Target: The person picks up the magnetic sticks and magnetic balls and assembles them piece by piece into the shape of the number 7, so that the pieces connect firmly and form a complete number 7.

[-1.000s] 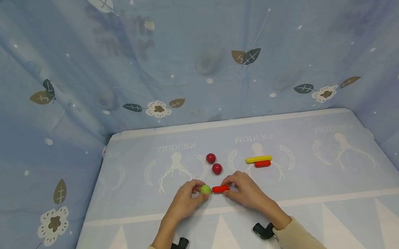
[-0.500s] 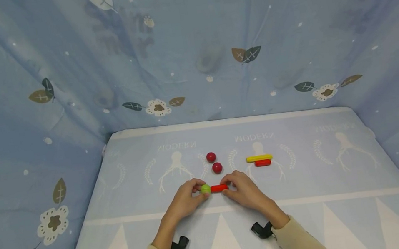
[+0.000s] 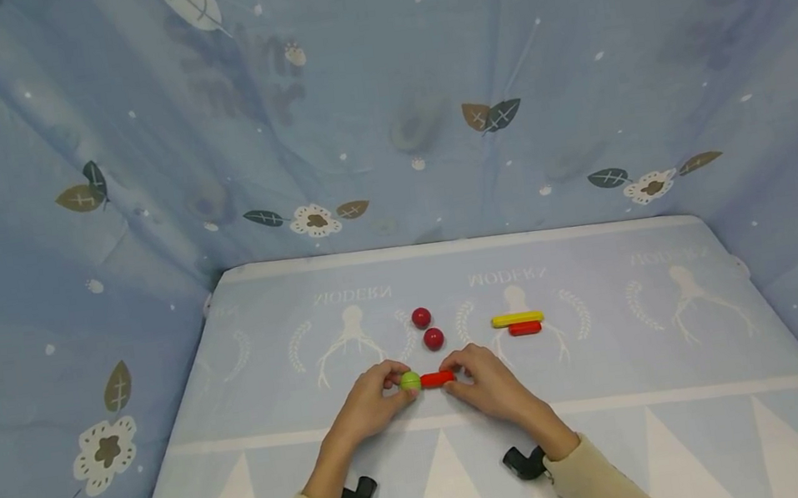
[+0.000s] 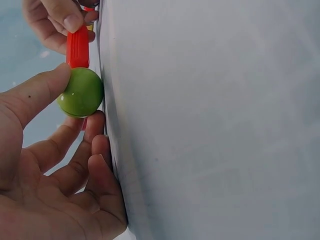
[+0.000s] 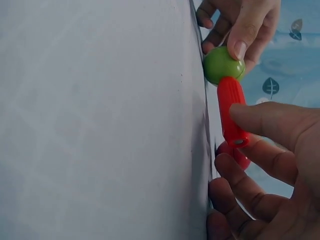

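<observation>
My left hand (image 3: 371, 401) pinches a glossy green ball (image 4: 81, 93) between thumb and fingertips, low over the table. From the other side, my right hand (image 3: 490, 380) pinches a short red rod (image 5: 231, 111) by its right end. The rod's left end meets the ball, and the two line up crosswise in the head view. A round hole shows in the rod's outer end in the right wrist view. Just beyond the hands lie two dark red balls (image 3: 433, 339), set close together.
Right of the red balls, a longer yellow rod (image 3: 517, 318) lies alongside another short red rod (image 3: 525, 329). The table (image 3: 284, 298) carries a patterned cloth. Blue patterned fabric (image 3: 379, 100) rises behind it and at both sides.
A second ago a small gap separated the red rod from the green ball. My right hand has moved slightly left, bringing the rod against the ball. The left hand stays nearly still.
</observation>
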Action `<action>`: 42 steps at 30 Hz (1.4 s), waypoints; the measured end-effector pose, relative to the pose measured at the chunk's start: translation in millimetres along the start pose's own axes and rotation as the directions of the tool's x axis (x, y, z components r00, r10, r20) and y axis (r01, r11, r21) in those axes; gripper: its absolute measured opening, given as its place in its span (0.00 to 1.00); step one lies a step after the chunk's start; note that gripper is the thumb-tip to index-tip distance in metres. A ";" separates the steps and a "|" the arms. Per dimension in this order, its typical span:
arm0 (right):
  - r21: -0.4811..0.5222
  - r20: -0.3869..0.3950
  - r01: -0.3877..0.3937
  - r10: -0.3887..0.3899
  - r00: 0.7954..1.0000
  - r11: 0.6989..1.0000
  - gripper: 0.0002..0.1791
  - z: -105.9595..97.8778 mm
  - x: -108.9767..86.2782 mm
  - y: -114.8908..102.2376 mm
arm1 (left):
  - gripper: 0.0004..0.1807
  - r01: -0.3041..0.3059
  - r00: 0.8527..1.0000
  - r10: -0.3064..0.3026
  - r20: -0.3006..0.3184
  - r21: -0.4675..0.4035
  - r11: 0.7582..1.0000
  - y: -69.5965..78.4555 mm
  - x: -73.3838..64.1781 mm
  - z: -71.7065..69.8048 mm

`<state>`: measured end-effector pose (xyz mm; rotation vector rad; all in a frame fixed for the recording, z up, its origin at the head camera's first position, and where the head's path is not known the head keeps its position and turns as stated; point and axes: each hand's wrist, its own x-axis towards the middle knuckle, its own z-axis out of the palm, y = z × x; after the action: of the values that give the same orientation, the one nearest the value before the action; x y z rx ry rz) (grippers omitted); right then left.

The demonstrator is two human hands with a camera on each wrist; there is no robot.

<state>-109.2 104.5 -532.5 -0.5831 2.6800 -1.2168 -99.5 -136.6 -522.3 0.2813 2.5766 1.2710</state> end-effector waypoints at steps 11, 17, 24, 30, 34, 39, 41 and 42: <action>0.037 -0.105 0.023 -0.019 0.994 0.999 0.10 -11.0 8.3 1.4 | 0.18 0.019 1.000 -0.019 0.002 -0.001 1.000 -1.5 0.1 0.0; 0.071 -0.174 0.027 -0.014 0.985 0.997 0.11 -17.5 19.8 -0.3 | 0.17 0.007 1.000 -0.007 0.007 -0.005 1.000 -1.6 0.0 0.6; 0.095 -0.183 -0.017 0.034 0.983 0.995 0.13 -16.7 35.4 5.5 | 0.17 0.007 1.000 -0.007 0.010 -0.009 1.000 -0.6 0.7 0.7; 0.142 -0.125 -0.102 0.120 0.985 0.985 0.17 -13.9 45.0 10.1 | 0.17 0.004 1.000 -0.004 0.017 -0.013 1.000 -1.0 0.8 1.6; 0.139 -0.090 -0.145 0.159 0.983 0.979 0.21 -11.5 48.9 12.2 | 0.17 -0.001 1.000 0.002 0.013 -0.016 1.000 -0.9 0.6 1.7; 0.129 -0.084 -0.131 0.142 0.986 0.983 0.21 -8.3 53.0 14.0 | 0.17 -0.001 1.000 0.001 0.006 -0.017 1.000 0.4 -0.1 0.7; 0.123 -0.083 -0.119 0.130 0.988 0.985 0.20 -7.4 54.1 14.6 | 0.17 0.002 1.000 -0.002 0.004 -0.019 1.000 1.1 -0.5 0.0; 0.118 -0.083 -0.112 0.122 0.989 0.987 0.20 -6.9 54.6 14.9 | 0.17 0.004 1.000 -0.004 0.004 -0.020 1.000 1.3 -0.8 -0.3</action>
<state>-165.4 96.2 -537.4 -0.3574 2.6523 -1.3816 -98.7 -136.3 -520.9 0.2748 2.5585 1.2932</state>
